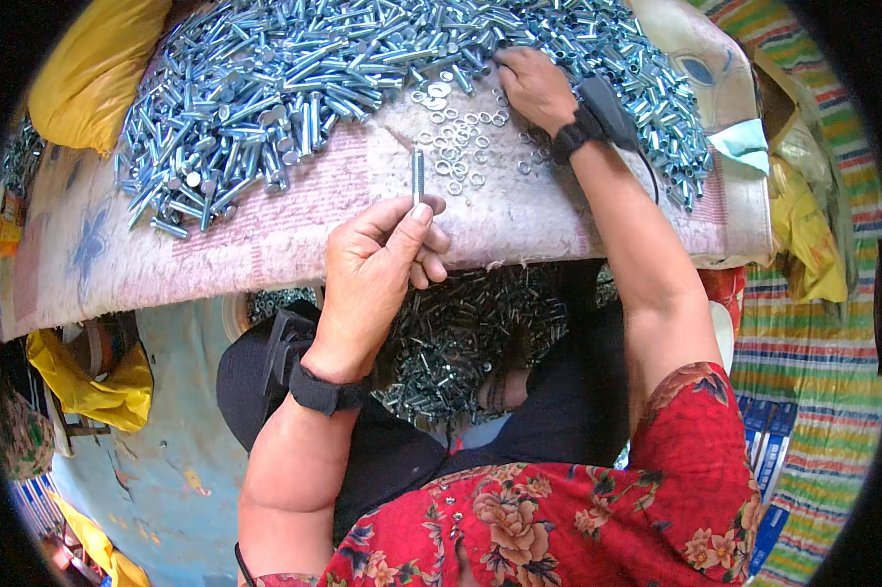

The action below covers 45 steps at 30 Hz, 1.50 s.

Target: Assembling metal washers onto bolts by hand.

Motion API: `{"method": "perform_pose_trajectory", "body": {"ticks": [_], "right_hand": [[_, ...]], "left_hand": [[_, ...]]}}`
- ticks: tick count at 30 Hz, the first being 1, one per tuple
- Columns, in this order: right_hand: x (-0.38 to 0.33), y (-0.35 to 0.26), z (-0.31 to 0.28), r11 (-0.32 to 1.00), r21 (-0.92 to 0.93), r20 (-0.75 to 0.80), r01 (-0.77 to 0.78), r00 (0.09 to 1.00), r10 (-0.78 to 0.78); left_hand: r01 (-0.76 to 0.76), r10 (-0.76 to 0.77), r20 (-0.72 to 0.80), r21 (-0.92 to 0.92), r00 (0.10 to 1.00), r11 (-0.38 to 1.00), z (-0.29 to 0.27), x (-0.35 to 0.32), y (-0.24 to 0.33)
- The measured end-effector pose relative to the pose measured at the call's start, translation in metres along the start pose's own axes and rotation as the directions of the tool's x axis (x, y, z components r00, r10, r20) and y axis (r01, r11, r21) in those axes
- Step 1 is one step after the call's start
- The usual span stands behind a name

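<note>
My left hand (377,249) pinches a silver bolt (418,176) between thumb and forefinger, its threaded end pointing up, over the near part of the cloth-covered table (304,225). At the far side my right hand (537,90) reaches down to the edge of a heap of metal pieces, fingers curled together; its fingertips are partly hidden, so I cannot tell what they hold. Loose washers (451,147), both flat and ring-shaped, lie between the two hands. Behind them spreads the large heap of bluish-silver bolts (304,83). Short hollow metal sleeves (671,122) show at its right end.
A yellow sack (98,73) stands at the far left. More dark bolts (460,342) are piled below the table's front edge, between my legs. Yellow bags (808,230) and striped sheeting (813,391) are on the right. A pale scrap (742,145) lies at the table's right edge.
</note>
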State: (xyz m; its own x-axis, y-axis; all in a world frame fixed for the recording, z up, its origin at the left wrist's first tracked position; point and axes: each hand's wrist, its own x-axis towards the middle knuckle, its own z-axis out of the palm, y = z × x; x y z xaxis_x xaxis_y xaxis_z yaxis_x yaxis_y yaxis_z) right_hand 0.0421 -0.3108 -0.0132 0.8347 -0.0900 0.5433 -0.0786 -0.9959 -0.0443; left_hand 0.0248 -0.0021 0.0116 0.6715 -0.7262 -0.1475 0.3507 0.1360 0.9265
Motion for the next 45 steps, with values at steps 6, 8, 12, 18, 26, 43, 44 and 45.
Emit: {"method": "perform_pose_trajectory", "body": {"ticks": [6, 8, 12, 18, 26, 43, 44, 45], "right_hand": [[-0.045, -0.070, -0.051, 0.965, 0.258, 0.140, -0.050, 0.990, 0.014], [-0.038, -0.082, -0.056, 0.947, 0.321, 0.078, -0.014, 0.997, -0.012], [-0.012, -0.093, -0.028, 0.954, 0.267, -0.022, 0.133, 0.991, -0.132], [0.008, -0.070, 0.000, 0.973, -0.139, 0.132, 0.183, 0.977, -0.165], [0.006, -0.094, -0.014, 0.967, -0.217, 0.288, 0.132, 0.955, -0.066], [-0.001, -0.109, 0.003, 0.996, 0.050, 0.047, 0.072, 0.996, -0.075], [0.002, -0.111, -0.003, 0.980, -0.001, 0.097, 0.198, 0.976, -0.197], [0.004, -0.114, -0.010, 0.946, -0.046, 0.154, 0.322, 0.938, -0.312]], "left_hand": [[0.000, 0.000, -0.027, 0.019, 1.000, 1.000, 0.000, -0.003, 0.001], [-0.005, 0.006, -0.021, 0.021, 1.000, 1.000, 0.000, -0.002, -0.001], [0.001, -0.001, -0.020, 0.011, 1.000, 1.000, -0.001, -0.001, -0.003], [-0.006, 0.005, -0.005, -0.013, 1.000, 1.000, 0.002, 0.000, -0.001], [-0.004, 0.004, -0.001, -0.019, 1.000, 1.000, -0.004, -0.002, -0.003], [-0.011, 0.011, -0.004, -0.015, 1.000, 1.000, 0.001, 0.001, -0.004], [0.003, -0.003, -0.015, -0.002, 1.000, 1.000, 0.001, 0.000, -0.003], [0.004, -0.004, -0.002, 0.004, 1.000, 1.000, 0.000, 0.000, -0.003]]}}
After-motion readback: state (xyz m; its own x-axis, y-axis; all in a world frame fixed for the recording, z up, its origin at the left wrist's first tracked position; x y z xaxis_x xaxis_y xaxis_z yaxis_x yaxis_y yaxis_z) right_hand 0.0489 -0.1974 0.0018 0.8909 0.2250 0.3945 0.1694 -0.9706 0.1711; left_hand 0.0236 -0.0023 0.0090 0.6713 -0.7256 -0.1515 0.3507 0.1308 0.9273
